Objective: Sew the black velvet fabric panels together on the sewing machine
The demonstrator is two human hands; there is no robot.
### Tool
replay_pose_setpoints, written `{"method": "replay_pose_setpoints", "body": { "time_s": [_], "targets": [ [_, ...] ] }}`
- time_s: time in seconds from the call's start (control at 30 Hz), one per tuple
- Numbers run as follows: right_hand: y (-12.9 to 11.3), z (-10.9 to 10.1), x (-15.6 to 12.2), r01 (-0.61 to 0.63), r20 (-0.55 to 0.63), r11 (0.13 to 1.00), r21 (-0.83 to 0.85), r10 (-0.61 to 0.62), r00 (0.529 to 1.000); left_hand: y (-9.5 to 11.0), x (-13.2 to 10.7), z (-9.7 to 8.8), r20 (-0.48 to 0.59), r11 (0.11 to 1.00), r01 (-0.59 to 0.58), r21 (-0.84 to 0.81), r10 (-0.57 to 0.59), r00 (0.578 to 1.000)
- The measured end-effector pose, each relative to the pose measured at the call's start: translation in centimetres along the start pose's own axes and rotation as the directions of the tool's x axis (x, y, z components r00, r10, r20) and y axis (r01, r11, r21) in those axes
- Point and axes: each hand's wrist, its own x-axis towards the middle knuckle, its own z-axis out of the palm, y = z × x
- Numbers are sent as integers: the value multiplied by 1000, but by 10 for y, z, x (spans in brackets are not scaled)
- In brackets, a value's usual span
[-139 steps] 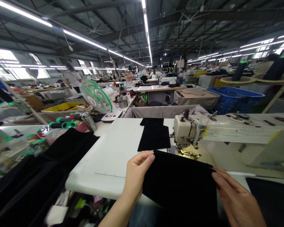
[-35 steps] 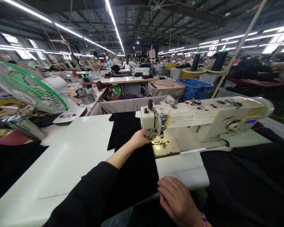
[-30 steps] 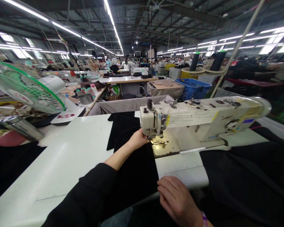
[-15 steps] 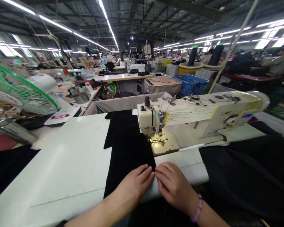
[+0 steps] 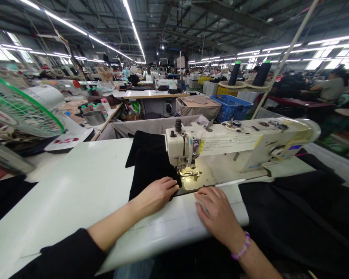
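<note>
A piece of black fabric [image 5: 151,166] lies on the pale sewing table, its right edge under the needle area of the cream sewing machine [image 5: 221,145]. My left hand [image 5: 159,192] is closed at the near right corner of this fabric, fingers together on its edge, just in front of the lit presser foot [image 5: 189,174]. Thumb and fabric underneath are partly hidden. My right hand [image 5: 216,209], with a purple and white bead bracelet [image 5: 242,247] on its wrist, rests by the front edge of the metal machine bed. Its fingers are apart and hold nothing.
More dark fabric [image 5: 302,209] drapes at the right. At the left stand a green-rimmed fan [image 5: 26,106] and a metal flask [image 5: 8,157]. Behind the table are a blue basket [image 5: 231,107] and two thread cones [image 5: 261,73]. People sit at the far right.
The black fabric has slid forward past the needle. My left hand moved forward with it. My right hand has come off the fabric edge and sits slightly farther right.
</note>
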Motion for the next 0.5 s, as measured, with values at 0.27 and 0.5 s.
{"method": "replay_pose_setpoints", "body": {
  "time_s": [0.27, 0.5],
  "targets": [
    [67, -66, -63, -499, -77, 772, -394, 513, 855, -31, 15, -5, -4, 990, 83, -113, -83, 997],
    [84, -57, -84, -528, -26, 813, -246, 539, 842, -29, 18, 4, -84, 933, 333, -136, -346, 935]
  ]
}}
